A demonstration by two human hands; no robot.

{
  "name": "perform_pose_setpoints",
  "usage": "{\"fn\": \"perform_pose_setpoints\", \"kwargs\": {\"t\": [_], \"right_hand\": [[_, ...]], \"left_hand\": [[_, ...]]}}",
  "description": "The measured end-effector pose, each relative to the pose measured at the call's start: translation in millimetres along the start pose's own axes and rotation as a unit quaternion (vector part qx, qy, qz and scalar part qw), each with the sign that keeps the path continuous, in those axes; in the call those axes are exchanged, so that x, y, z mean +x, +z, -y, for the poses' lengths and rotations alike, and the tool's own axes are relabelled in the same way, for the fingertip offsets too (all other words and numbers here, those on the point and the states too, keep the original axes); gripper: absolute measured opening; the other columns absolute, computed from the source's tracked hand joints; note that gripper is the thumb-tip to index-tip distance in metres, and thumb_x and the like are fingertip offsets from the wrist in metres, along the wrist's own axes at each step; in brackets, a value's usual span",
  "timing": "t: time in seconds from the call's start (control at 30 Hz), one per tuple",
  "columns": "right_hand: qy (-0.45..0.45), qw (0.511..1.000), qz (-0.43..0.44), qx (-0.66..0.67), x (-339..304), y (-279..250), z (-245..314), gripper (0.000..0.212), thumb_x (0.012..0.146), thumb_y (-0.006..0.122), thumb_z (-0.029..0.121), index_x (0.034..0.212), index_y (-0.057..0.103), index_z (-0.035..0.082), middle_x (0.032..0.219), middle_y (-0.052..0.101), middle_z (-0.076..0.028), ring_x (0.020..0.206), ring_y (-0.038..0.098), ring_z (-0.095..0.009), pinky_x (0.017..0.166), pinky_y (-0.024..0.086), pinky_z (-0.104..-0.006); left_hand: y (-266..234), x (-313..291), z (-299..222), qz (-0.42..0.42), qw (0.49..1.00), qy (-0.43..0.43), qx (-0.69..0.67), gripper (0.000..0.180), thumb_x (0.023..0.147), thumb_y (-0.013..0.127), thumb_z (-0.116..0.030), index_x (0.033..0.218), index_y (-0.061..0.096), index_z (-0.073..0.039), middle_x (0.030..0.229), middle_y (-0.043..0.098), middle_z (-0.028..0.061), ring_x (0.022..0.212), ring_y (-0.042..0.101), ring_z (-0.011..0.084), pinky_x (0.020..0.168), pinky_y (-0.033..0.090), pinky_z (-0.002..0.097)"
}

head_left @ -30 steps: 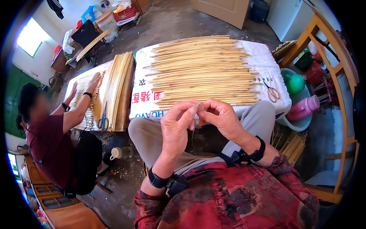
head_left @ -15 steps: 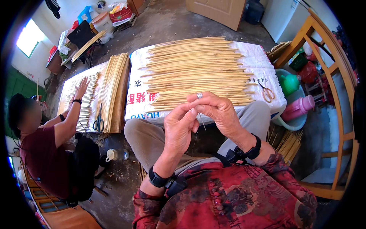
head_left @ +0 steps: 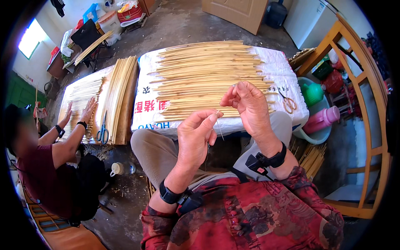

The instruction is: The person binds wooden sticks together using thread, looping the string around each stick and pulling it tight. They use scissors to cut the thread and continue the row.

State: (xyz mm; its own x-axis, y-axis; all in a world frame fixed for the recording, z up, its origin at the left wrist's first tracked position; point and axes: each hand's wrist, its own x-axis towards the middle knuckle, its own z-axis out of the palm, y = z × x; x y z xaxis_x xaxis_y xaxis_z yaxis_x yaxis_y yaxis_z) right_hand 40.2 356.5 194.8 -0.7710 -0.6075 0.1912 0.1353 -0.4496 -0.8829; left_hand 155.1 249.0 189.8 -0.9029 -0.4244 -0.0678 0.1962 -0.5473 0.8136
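Observation:
My left hand [head_left: 192, 135] pinches a thin needle [head_left: 221, 131] between thumb and forefinger, its shaft slanting down over my lap. A dark thread [head_left: 207, 151] hangs beneath that hand. Beside it and slightly higher, apart from the needle, my right hand [head_left: 251, 109] has its thumb and forefinger pressed together; anything pinched there is too fine to make out. Beyond both hands, a layer of pale yellow stalks [head_left: 208, 75] lies side by side on a table covered with white sacking [head_left: 273, 62]. Scissors with orange-brown handles [head_left: 289, 105] rest right of the stalks.
At left, a person [head_left: 48, 166] lays both hands on stalks on a lower board [head_left: 68, 93]. Blue-handled scissors [head_left: 102, 134] lie near a stalk bundle [head_left: 121, 91]. A tub [head_left: 310, 135] holding a pink flask [head_left: 323, 118] stands at right, beside a wooden frame [head_left: 368, 137].
My hands have parted: the right rose and moved right, while the left keeps the needle. The neighbouring person's hands have shifted down over the stalks. My view has moved slightly.

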Motion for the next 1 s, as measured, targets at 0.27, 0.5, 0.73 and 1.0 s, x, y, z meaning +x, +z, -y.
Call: {"fn": "perform_pose_setpoints", "kwargs": {"t": [0.27, 0.5, 0.73, 1.0], "right_hand": [[0.003, 0.985, 0.105, -0.137, -17.0, 14.3, -2.3, 0.022, 0.084, 0.061, 0.012, 0.103, 0.063, 0.001, 0.1, 0.057, -0.006, 0.093, 0.052, -0.012, 0.084, 0.039, -0.0228], [-0.016, 0.99, 0.054, -0.132, -16.1, 17.6, -9.6, 0.01, 0.081, 0.065, 0.009, 0.087, 0.065, 0.002, 0.093, 0.059, -0.005, 0.086, 0.053, -0.01, 0.079, 0.042, -0.0228], [-0.035, 0.997, -0.033, -0.055, -12.0, 22.6, -12.3, 0.01, 0.083, 0.063, 0.012, 0.085, 0.06, 0.002, 0.086, 0.059, -0.004, 0.08, 0.055, -0.01, 0.075, 0.045, -0.0228], [0.156, 0.987, 0.041, -0.011, -23.0, 21.8, -15.5, 0.019, 0.086, 0.062, 0.019, 0.091, 0.059, 0.001, 0.078, 0.059, -0.003, 0.067, 0.057, -0.009, 0.063, 0.048, -0.022]], "left_hand": [[-2.9, -1.7, -1.6, 0.002, 1.0, 0.001, 0.006, 0.013, 0.086, 0.058, -0.008, 0.094, 0.061, 0.001, 0.064, 0.051, -0.0009, 0.045, 0.036, 0.003, 0.039, 0.033, 0.019], [-1.4, -1.9, -6.0, -0.006, 0.999, -0.018, 0.033, 0.012, 0.087, 0.057, -0.009, 0.093, 0.059, 0.001, 0.061, 0.044, -0.0047, 0.044, 0.031, 0.0018, 0.039, 0.032, 0.0188], [-1.1, -3.1, -10.2, -0.026, 0.998, -0.003, 0.055, 0.013, 0.086, 0.059, -0.008, 0.094, 0.06, 0.001, 0.078, 0.061, 0.0032, 0.044, 0.033, 0.0015, 0.038, 0.031, 0.0172], [-8.3, -5.7, -14.3, -0.058, 0.99, 0.077, 0.106, 0.009, 0.085, 0.059, -0.006, 0.092, 0.061, 0.0, 0.09, 0.063, 0.0061, 0.048, 0.04, 0.001, 0.04, 0.031, 0.0159]]}}
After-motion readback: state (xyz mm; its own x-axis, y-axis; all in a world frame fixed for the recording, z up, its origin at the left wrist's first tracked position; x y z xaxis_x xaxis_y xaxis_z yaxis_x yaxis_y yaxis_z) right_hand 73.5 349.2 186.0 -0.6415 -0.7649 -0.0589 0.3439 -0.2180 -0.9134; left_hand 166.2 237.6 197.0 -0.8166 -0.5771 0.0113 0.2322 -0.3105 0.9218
